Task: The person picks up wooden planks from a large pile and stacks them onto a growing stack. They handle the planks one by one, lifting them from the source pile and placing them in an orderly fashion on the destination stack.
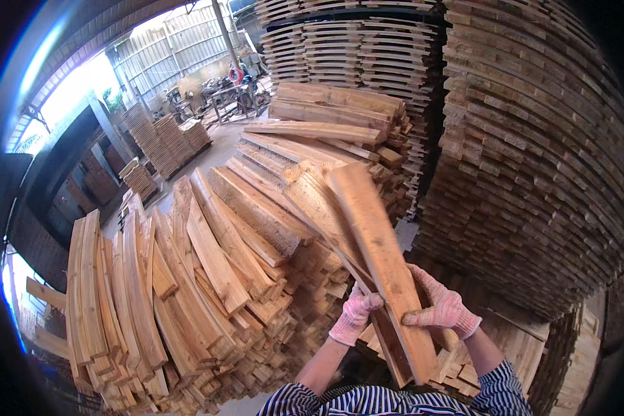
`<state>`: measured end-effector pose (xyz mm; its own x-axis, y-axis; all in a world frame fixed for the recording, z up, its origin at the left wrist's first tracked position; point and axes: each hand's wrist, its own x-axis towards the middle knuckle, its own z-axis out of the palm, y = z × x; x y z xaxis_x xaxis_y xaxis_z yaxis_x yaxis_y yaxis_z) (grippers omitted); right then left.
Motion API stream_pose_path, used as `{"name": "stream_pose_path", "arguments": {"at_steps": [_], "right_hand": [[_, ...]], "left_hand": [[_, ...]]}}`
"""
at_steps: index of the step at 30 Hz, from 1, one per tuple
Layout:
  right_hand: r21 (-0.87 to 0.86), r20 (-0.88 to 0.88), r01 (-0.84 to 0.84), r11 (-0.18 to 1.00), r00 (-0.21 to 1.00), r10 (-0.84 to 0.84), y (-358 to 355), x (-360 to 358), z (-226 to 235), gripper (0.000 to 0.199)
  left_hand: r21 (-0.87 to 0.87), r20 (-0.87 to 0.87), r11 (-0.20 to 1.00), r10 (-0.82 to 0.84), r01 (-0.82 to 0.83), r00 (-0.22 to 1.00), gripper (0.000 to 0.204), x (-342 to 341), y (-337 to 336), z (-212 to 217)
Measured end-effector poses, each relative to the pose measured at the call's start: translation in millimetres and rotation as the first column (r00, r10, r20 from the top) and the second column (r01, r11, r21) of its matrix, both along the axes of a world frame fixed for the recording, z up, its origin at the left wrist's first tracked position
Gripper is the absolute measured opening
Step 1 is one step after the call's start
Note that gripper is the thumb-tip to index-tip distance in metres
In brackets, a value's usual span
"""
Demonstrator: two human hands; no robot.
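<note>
Several wooden boards are held up in front of me, tilted with their far ends leaning to the left. The front wooden board (380,249) shows its broad face, with dark knots and a rough surface. Behind it and to its left are further boards (317,197), close against one another. My left hand (357,315), in a pinkish work glove, is closed on the boards' left edge near their lower part. On the right side, my right hand (440,305), gloved alike, grips the front board with its thumb across the face. Its fingers are partly hidden behind the wood.
A large heap of loose boards (215,267) spreads across the left and middle. Tall stacks of boards (527,152) rise at the right, with another stack (353,55) at the back. Lower board piles (163,145) stand at the far left. More boards (506,347) lie near my right forearm.
</note>
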<state>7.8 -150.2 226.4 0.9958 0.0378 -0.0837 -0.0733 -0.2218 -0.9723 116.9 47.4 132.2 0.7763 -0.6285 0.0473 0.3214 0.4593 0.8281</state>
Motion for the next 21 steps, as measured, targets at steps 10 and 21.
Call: {"name": "stream_pose_path", "arguments": {"at_steps": [10,21], "right_hand": [[0.13,0.223,0.49,0.862,0.833,-0.507,12.5,0.8,-42.9,0.108],[-0.237,0.221,0.634,0.736,0.773,-0.594,-39.9,-13.1,-296.7,0.106]], "left_hand": [[-0.087,-0.005,0.993,-0.077,0.077,0.997,0.071,13.2,-54.7,15.0],[0.655,0.408,0.666,-0.709,0.356,0.576,0.066,36.0,-124.8,-115.1]]}}
